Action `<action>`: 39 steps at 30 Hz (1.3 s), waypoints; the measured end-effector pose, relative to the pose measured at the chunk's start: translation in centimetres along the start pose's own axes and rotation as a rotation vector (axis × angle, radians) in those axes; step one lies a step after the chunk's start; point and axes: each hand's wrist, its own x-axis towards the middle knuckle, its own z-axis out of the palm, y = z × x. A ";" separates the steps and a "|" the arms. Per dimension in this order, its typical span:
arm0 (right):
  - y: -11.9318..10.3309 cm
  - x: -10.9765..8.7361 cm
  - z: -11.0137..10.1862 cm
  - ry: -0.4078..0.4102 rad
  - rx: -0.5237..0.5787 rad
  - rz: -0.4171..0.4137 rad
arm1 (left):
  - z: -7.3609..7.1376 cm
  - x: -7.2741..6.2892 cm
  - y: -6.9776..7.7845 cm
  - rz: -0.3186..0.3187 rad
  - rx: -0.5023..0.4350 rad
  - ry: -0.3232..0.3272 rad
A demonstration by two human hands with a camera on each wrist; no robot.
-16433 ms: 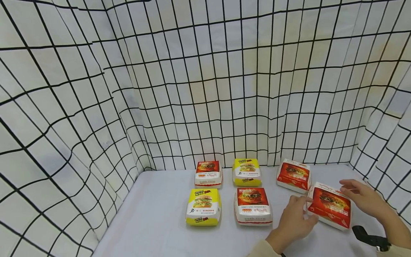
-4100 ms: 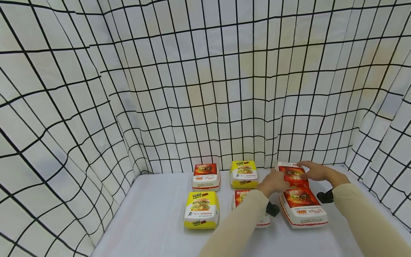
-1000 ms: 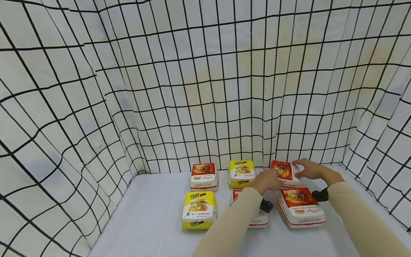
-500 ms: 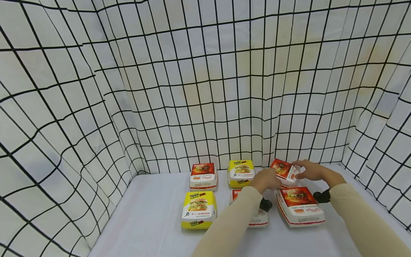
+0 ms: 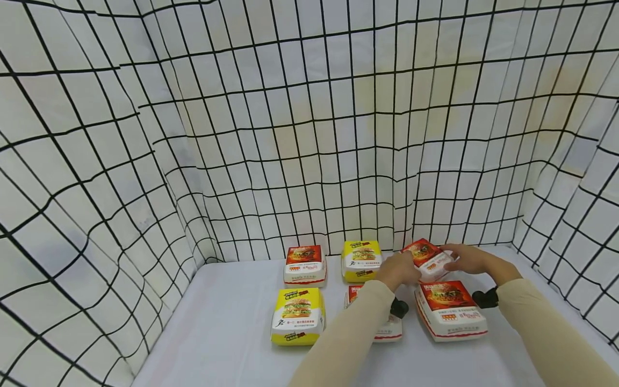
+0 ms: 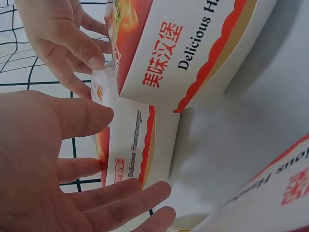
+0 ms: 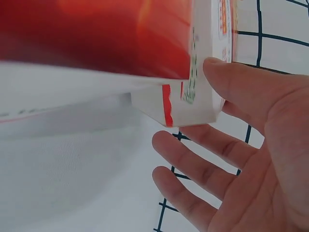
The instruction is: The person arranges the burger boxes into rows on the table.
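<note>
At the back right, a red-and-white burger box sits askew between my two hands. My right hand holds its right corner, and in the right wrist view the thumb lies against the box wall with the index finger partly behind it. My left hand is at the box's left side. Its fingers are spread and fairly straight in the left wrist view, thumb and index fingertips right at the box. Just in front stands another red burger box, lettering toward me.
A third red box is partly covered by my left sleeve. Farther left stand a yellow burger box in front, and a red one and a yellow one behind. A white, black-gridded cloth wall rises behind the table.
The back right burger box has turned clockwise between my hands, its lettered side swinging from the right toward the front right. Earlier, the box in front of it was turned until its lettering faced me.
</note>
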 end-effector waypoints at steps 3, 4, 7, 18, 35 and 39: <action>-0.2 0.0 -0.1 -0.026 0.031 0.019 | 0.1 0.2 0.0 0.000 0.004 0.027; -0.2 0.1 -0.1 -0.033 0.036 0.022 | 0.1 0.3 0.0 0.006 0.012 0.039; -0.1 0.1 -0.1 -0.033 0.027 0.024 | 0.2 0.4 0.1 0.012 0.027 0.068; 0.1 0.4 0.1 -0.028 0.006 0.010 | 0.5 0.6 -0.1 0.021 0.085 0.127; -0.1 0.0 0.0 -0.017 0.008 0.017 | 0.3 0.9 0.0 0.023 0.101 0.117; -0.2 -0.1 0.1 -0.012 0.011 0.015 | 0.4 0.9 0.1 0.018 0.114 0.120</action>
